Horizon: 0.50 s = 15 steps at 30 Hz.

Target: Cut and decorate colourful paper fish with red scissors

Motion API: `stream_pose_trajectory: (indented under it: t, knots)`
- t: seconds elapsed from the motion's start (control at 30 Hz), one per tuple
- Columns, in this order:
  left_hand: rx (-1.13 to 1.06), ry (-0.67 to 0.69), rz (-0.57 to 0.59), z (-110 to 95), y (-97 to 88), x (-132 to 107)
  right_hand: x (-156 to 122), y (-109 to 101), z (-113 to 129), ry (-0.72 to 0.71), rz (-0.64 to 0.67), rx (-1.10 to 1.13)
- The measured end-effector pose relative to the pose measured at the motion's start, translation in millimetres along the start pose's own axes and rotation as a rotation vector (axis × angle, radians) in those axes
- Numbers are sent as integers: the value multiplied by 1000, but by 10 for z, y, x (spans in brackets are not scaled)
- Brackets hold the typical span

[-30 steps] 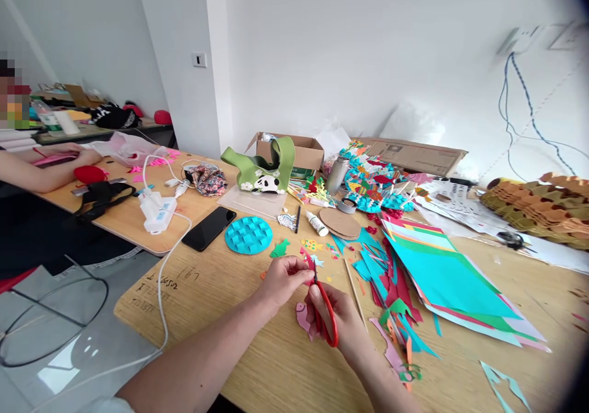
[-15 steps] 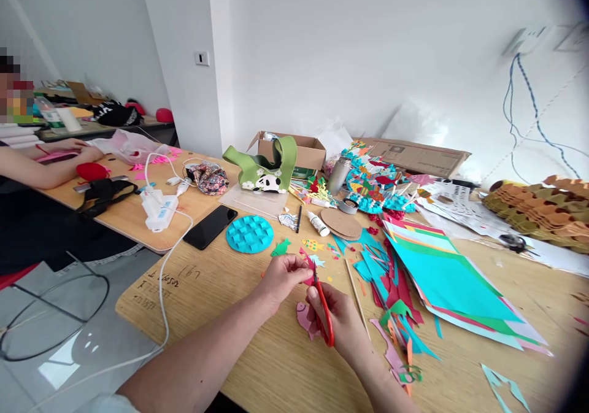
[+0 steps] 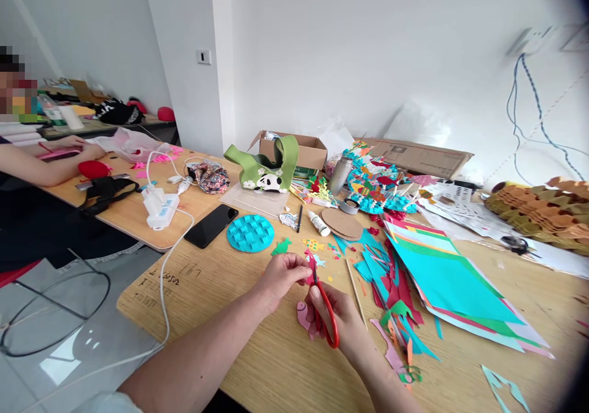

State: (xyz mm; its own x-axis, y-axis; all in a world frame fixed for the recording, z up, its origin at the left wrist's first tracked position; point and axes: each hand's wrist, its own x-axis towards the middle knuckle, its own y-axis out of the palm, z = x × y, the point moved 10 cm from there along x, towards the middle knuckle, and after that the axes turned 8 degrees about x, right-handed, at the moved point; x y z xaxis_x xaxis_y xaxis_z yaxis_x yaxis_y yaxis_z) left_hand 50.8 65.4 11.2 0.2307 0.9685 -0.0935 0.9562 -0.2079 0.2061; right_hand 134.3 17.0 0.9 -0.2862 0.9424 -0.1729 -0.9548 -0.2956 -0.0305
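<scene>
My right hand (image 3: 343, 321) grips red-handled scissors (image 3: 326, 310), blades pointing up and away into a small pink paper piece (image 3: 309, 259). My left hand (image 3: 281, 276) pinches that pink piece between thumb and fingers, just above the wooden table (image 3: 276, 364). Under my right hand lies a pink paper cut-out (image 3: 302, 315). A green paper fish (image 3: 280, 248) and a small yellow decorated fish (image 3: 313, 244) lie just beyond my hands.
A round teal folded-paper disc (image 3: 250, 233), a black phone (image 3: 210, 225), a glue bottle (image 3: 316, 223) and a cardboard disc (image 3: 341, 223) lie ahead. Stacked coloured sheets (image 3: 446, 278) and scraps (image 3: 396, 333) fill the right. A green panda bag (image 3: 267, 167) stands behind. Another person's arm (image 3: 32, 167) rests at far left.
The scissor handles closed slightly half a second ago and have spread again now. Both hands stay in the same place on the pink piece.
</scene>
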Motion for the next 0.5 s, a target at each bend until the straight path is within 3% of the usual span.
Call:
stream_pose_trajectory:
  t: [0.5]
  knots:
    - [-16, -22, 68, 16, 34, 2, -57, 28, 113, 12, 42, 9]
